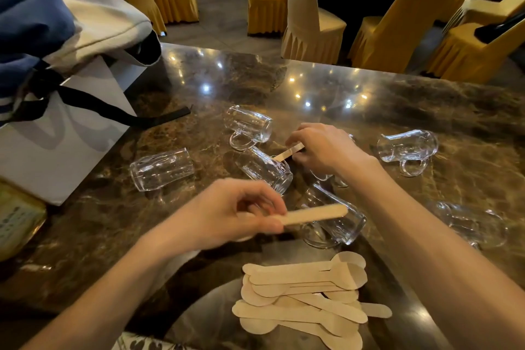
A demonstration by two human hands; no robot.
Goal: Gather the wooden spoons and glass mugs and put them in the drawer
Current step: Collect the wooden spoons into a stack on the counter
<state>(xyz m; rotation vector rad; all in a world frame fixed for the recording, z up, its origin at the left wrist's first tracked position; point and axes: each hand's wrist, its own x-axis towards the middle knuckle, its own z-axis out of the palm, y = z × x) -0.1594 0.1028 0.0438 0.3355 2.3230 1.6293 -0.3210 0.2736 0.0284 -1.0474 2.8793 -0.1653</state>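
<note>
My left hand (227, 213) pinches a wooden spoon (315, 214) by its bowl end, the handle pointing right above the table. My right hand (321, 148) pinches another wooden spoon (289, 152) whose far end lies inside a glass mug (264, 169) on its side. A pile of several wooden spoons (304, 298) lies near the front edge. Several other glass mugs lie tipped over: one (162, 169) at the left, one (248, 125) behind, one (407, 148) at the right, one (332, 221) under the held spoon, one (471, 224) at the far right. No drawer is in view.
The dark marble table (369, 99) reflects ceiling lights. A white paper bag (62, 133) with black ribbon and a blue and cream cloth (56, 17) stand at the left. Yellow-covered chairs (309, 17) stand behind the table.
</note>
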